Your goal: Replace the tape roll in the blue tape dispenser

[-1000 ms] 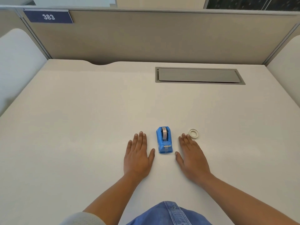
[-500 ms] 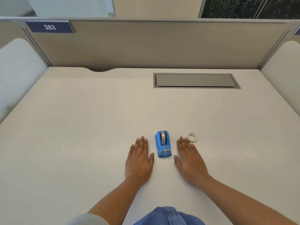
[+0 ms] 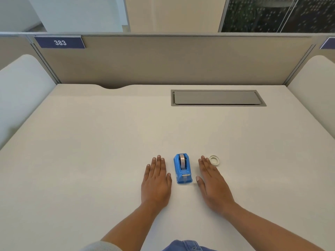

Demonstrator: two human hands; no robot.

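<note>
The small blue tape dispenser [image 3: 182,169] stands on the white desk [image 3: 90,160], cutter end toward me, with a pale tape roll seated in its slot. A loose white tape roll [image 3: 214,160] lies flat to its right. My left hand [image 3: 156,180] rests palm down just left of the dispenser, holding nothing. My right hand [image 3: 213,183] lies palm down on the other side, its fingertips almost touching the loose roll. Neither hand touches the dispenser.
A grey cable hatch [image 3: 217,97] is set into the desk at the back right. Beige partition panels [image 3: 172,60] wall the desk at the back, with white side panels left and right. A blue sign reads 383 [image 3: 59,42].
The view has tilted up, showing more of the room above the partition. Both hands and the dispenser stay where they were on the desk.
</note>
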